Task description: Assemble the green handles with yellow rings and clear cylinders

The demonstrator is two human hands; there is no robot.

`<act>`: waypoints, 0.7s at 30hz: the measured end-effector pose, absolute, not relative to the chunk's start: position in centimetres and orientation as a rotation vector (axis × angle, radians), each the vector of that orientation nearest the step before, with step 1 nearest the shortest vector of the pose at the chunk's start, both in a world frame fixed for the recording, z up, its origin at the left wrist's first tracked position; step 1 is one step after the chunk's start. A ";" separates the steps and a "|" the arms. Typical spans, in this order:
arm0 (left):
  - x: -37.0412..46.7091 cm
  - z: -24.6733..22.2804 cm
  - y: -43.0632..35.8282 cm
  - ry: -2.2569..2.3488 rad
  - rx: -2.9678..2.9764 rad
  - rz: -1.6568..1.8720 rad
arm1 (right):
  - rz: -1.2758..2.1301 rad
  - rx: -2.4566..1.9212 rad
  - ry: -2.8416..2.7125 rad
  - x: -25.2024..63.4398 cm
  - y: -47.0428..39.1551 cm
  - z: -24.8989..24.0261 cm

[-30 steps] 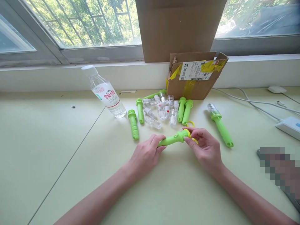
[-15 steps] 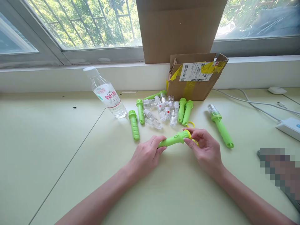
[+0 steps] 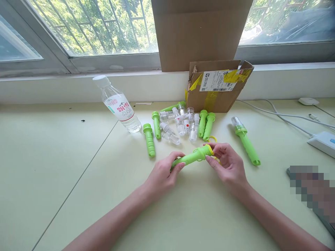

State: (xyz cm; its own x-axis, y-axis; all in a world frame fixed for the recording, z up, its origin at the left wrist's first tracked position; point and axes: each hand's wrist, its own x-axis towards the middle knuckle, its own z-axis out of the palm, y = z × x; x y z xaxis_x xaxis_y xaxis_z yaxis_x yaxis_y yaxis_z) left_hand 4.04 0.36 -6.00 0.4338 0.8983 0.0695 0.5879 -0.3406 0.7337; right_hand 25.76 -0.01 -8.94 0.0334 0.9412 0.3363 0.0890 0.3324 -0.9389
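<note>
My left hand [image 3: 164, 170] is closed round the plain lower end of a green plastic handle [image 3: 192, 157], with the thumb on its near side. The handle's threaded end points right and a little up. A yellow ring [image 3: 210, 150] sits round that end. My right hand [image 3: 229, 164] is closed there, thumb and fingers pinching at the ring. Partly hidden behind its fingers is another yellow ring [image 3: 213, 138] on the table. Just beyond lie more green handles [image 3: 149, 141] and several clear ribbed plastic covers [image 3: 193, 132], some with white ends.
A water bottle [image 3: 121, 108] stands at the back left, a cardboard box [image 3: 218, 101] at the back middle. On the right lie a green handle with a clear cover on it [image 3: 246, 143], cables [image 3: 282, 115], a white power strip [image 3: 323, 142] and a pixelated phone-like object [image 3: 311, 195].
My left hand has slid down and left along the green handle, baring more of it. The handle has turned slightly on its axis and tilts up more to the right. My right hand stays at the threaded end.
</note>
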 end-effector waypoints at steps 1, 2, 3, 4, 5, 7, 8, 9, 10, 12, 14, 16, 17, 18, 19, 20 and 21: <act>4.0 -5.9 0.4 1.229 2.018 0.626 | 0.882 -1.035 -1.381 25.8 0.0 -8.9; 3.9 -5.8 0.4 1.215 1.982 0.622 | 0.882 -1.039 -1.384 25.8 0.0 -8.9; 3.9 -5.7 0.4 1.203 1.945 0.618 | 0.881 -1.044 -1.385 25.8 0.0 -8.9; 3.8 -5.6 0.4 1.191 1.908 0.612 | 0.881 -1.049 -1.383 25.8 0.0 -8.9; 3.8 -5.5 0.4 1.180 1.869 0.605 | 0.882 -1.052 -1.381 25.8 0.0 -8.8; 3.8 -5.3 0.5 1.155 1.787 0.588 | 0.882 -1.052 -1.375 25.7 -0.1 -8.7; 3.8 -5.2 0.5 1.143 1.745 0.575 | 0.880 -1.054 -1.373 25.7 -0.1 -8.6; 3.8 -5.1 0.5 1.132 1.706 0.561 | 0.875 -1.059 -1.370 25.7 -0.2 -8.6; 3.8 -5.0 0.5 1.123 1.672 0.547 | 0.869 -1.064 -1.366 25.6 -0.2 -8.6; 3.8 -4.9 0.5 1.112 1.628 0.528 | 0.853 -1.072 -1.352 25.5 -0.2 -8.6; 3.8 -4.9 0.5 1.107 1.614 0.526 | 0.843 -1.073 -1.332 25.4 -0.2 -8.7; 3.8 -4.9 0.5 1.107 1.613 0.537 | 0.845 -1.073 -1.316 25.4 -0.2 -8.7; 3.8 -5.0 0.5 1.106 1.611 0.542 | 0.849 -1.073 -1.310 25.4 -0.2 -8.8; 3.8 -5.0 0.4 1.105 1.609 0.546 | 0.852 -1.073 -1.305 25.3 -0.2 -8.8; 3.9 -5.0 0.4 1.105 1.605 0.550 | 0.856 -1.073 -1.302 25.3 -0.2 -8.7; 3.9 -5.1 0.3 1.108 1.600 0.553 | 0.860 -1.074 -1.301 25.3 -0.3 -8.7; 4.0 -5.1 0.2 1.113 1.593 0.557 | 0.860 -1.076 -1.300 25.3 -0.3 -8.7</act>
State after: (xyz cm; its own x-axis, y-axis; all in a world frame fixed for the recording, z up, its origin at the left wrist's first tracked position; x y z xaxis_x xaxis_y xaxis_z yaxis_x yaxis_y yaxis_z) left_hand 3.95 0.25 -5.08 0.4560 0.8709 -0.1833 0.3745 -0.0009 0.9272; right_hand 25.33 -0.31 -8.68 0.1074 0.9444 0.3107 0.0832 0.3029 -0.9494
